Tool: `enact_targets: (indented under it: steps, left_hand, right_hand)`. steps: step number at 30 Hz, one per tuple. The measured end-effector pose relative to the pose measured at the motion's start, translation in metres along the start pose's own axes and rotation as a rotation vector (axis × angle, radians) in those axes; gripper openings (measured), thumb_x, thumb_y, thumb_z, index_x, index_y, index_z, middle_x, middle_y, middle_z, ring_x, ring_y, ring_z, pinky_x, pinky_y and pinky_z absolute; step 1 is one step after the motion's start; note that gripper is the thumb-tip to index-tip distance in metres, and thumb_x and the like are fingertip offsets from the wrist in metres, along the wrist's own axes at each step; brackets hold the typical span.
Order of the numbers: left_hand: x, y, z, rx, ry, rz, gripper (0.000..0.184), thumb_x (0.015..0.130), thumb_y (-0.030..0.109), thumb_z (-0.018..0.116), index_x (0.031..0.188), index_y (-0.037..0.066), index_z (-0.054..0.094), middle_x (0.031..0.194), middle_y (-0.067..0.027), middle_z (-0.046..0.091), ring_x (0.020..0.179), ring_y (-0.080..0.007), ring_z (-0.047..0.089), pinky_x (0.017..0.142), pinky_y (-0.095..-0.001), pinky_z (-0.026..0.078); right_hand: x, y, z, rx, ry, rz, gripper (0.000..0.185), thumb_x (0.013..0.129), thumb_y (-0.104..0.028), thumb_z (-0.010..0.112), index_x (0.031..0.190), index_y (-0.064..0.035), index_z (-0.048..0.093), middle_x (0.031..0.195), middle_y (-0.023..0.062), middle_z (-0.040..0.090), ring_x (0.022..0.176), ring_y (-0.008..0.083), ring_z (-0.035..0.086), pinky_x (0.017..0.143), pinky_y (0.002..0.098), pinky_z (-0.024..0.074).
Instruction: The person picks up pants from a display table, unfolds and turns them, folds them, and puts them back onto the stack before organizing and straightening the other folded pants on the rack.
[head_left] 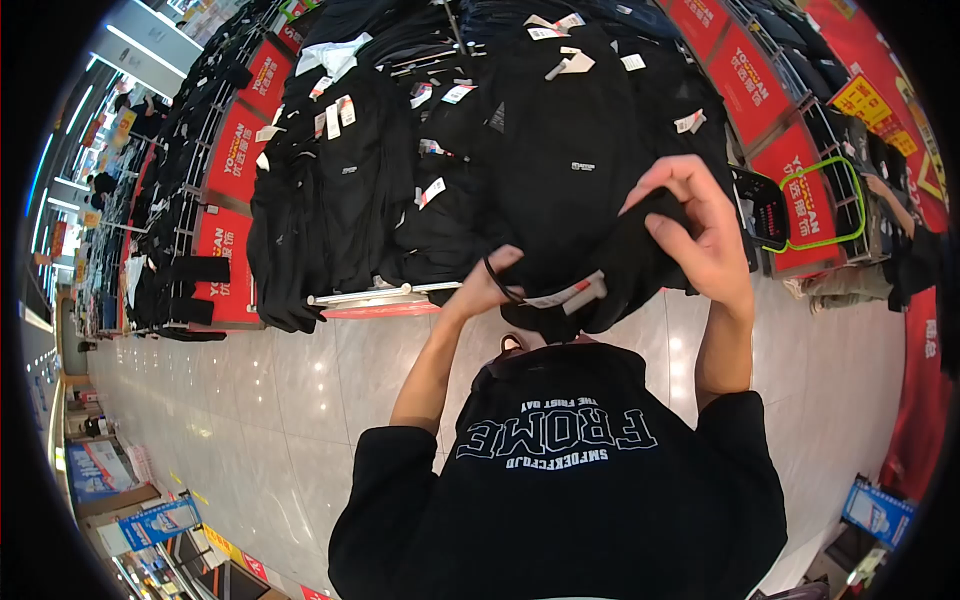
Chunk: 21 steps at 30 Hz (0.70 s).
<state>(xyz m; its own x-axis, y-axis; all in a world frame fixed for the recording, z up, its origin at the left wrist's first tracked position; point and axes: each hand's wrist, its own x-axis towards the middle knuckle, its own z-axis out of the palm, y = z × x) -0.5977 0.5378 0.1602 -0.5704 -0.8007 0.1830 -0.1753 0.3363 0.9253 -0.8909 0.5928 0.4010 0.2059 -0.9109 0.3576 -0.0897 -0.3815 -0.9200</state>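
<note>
In front of my body a black garment (640,262) hangs bunched between my two hands; its exact kind cannot be made out. My left hand (490,284) is closed on a dark band at its left edge, slightly blurred. At the upper right, my right hand (705,235) curls thumb and fingers round a fold of the same garment. White and red tags (568,292) dangle from it between the hands. Just beyond lies another black garment (545,130) with a small white chest print, partly covered by the held one.
Black clothes (340,190) with tags cover the display table, which has a metal front rail (375,296). Red signboards (232,150) line the racks on both sides. At right are a green-handled basket (770,215) and another person's arm (890,200). Tiled floor (260,400) lies below.
</note>
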Motion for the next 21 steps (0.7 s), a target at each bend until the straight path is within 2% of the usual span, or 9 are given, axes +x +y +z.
enact_targets:
  steps: [3, 5, 7, 9, 13, 15, 17, 19, 21]
  left_hand:
    - [0.012, -0.022, -0.038, -0.115, 0.185, -0.299, 0.064, 0.062, 0.005, 0.087, 0.119, -0.003, 0.059, 0.105, -0.0074, 0.064, 0.095, -0.0164, 0.061, 0.088, -0.0311, 0.050]
    - [0.016, 0.024, -0.062, -0.426, 0.491, -0.276, 0.057, 0.069, 0.002, 0.085, 0.118, -0.002, 0.057, 0.105, -0.0082, 0.066, 0.093, -0.0152, 0.063, 0.084, -0.0294, 0.052]
    - [0.031, 0.079, -0.086, -0.613, 0.466, -0.109, 0.045, 0.077, -0.004, 0.079, 0.115, -0.003, 0.056, 0.104, -0.0097, 0.068, 0.092, -0.0153, 0.065, 0.083, -0.0275, 0.053]
    - [0.039, 0.107, -0.105, -0.420, 0.525, 0.003, 0.040, 0.079, -0.010, 0.073, 0.114, -0.004, 0.055, 0.103, -0.0103, 0.068, 0.092, -0.0154, 0.067, 0.084, -0.0263, 0.054]
    - [0.052, 0.151, -0.116, -0.331, 0.521, 0.035, 0.040, 0.078, -0.010, 0.073, 0.113, -0.004, 0.056, 0.101, -0.0103, 0.069, 0.090, -0.0148, 0.067, 0.083, -0.0260, 0.053]
    - [0.055, 0.169, -0.119, -0.120, 0.500, -0.011, 0.041, 0.076, -0.009, 0.075, 0.113, -0.004, 0.057, 0.099, -0.0099, 0.070, 0.090, -0.0142, 0.067, 0.083, -0.0261, 0.053]
    - [0.055, 0.180, -0.118, -0.115, 0.501, -0.026, 0.042, 0.075, -0.008, 0.077, 0.113, -0.004, 0.057, 0.098, -0.0097, 0.069, 0.090, -0.0142, 0.067, 0.083, -0.0267, 0.053]
    - [0.052, 0.194, -0.109, -0.019, 0.593, 0.042, 0.041, 0.075, -0.008, 0.077, 0.112, -0.004, 0.058, 0.100, -0.0102, 0.069, 0.090, -0.0145, 0.067, 0.083, -0.0267, 0.053]
    - [0.048, 0.207, -0.098, 0.039, 0.612, 0.051, 0.043, 0.075, -0.009, 0.076, 0.114, -0.005, 0.058, 0.102, -0.0101, 0.069, 0.091, -0.0141, 0.067, 0.083, -0.0262, 0.053]
  right_hand:
    - [-0.001, -0.002, -0.020, -0.091, 0.141, -0.037, 0.037, 0.085, 0.007, 0.052, 0.121, 0.0010, 0.052, 0.106, 0.0089, 0.064, 0.102, 0.0137, 0.059, 0.093, 0.0262, 0.0437]
    - [-0.002, 0.000, -0.036, -0.070, 0.194, -0.034, 0.035, 0.089, 0.008, 0.053, 0.123, 0.0008, 0.052, 0.115, 0.0100, 0.061, 0.110, 0.0153, 0.058, 0.098, 0.0277, 0.0413]
    - [0.000, 0.008, -0.049, -0.160, 0.242, -0.090, 0.034, 0.090, 0.007, 0.052, 0.123, 0.0006, 0.052, 0.117, 0.0088, 0.059, 0.112, 0.0148, 0.057, 0.099, 0.0276, 0.0410]
    - [0.002, 0.014, -0.053, -0.139, 0.255, -0.060, 0.033, 0.091, 0.007, 0.052, 0.123, 0.0004, 0.052, 0.118, 0.0077, 0.059, 0.112, 0.0136, 0.057, 0.098, 0.0268, 0.0407]
    - [0.008, 0.038, -0.060, -0.173, 0.242, -0.017, 0.031, 0.093, 0.006, 0.050, 0.124, -0.0006, 0.052, 0.118, 0.0053, 0.058, 0.111, 0.0107, 0.054, 0.096, 0.0245, 0.0397]
    - [0.013, 0.048, -0.057, -0.151, 0.269, -0.064, 0.030, 0.093, 0.005, 0.050, 0.122, -0.0021, 0.054, 0.114, 0.0027, 0.059, 0.107, 0.0078, 0.054, 0.092, 0.0235, 0.0412]
    - [0.018, 0.052, -0.055, -0.352, 0.273, -0.087, 0.028, 0.090, 0.007, 0.051, 0.116, -0.0024, 0.057, 0.111, 0.0044, 0.061, 0.100, 0.0111, 0.059, 0.088, 0.0251, 0.0443]
    - [0.025, 0.066, -0.048, -0.581, 0.232, -0.281, 0.036, 0.081, 0.014, 0.049, 0.109, -0.0034, 0.062, 0.102, 0.0142, 0.059, 0.092, 0.0309, 0.062, 0.085, 0.0314, 0.0473]
    - [0.021, 0.077, -0.033, -0.593, 0.056, -0.173, 0.042, 0.078, 0.015, 0.048, 0.109, -0.0065, 0.065, 0.099, 0.0147, 0.057, 0.095, 0.0338, 0.062, 0.084, 0.0340, 0.0485]
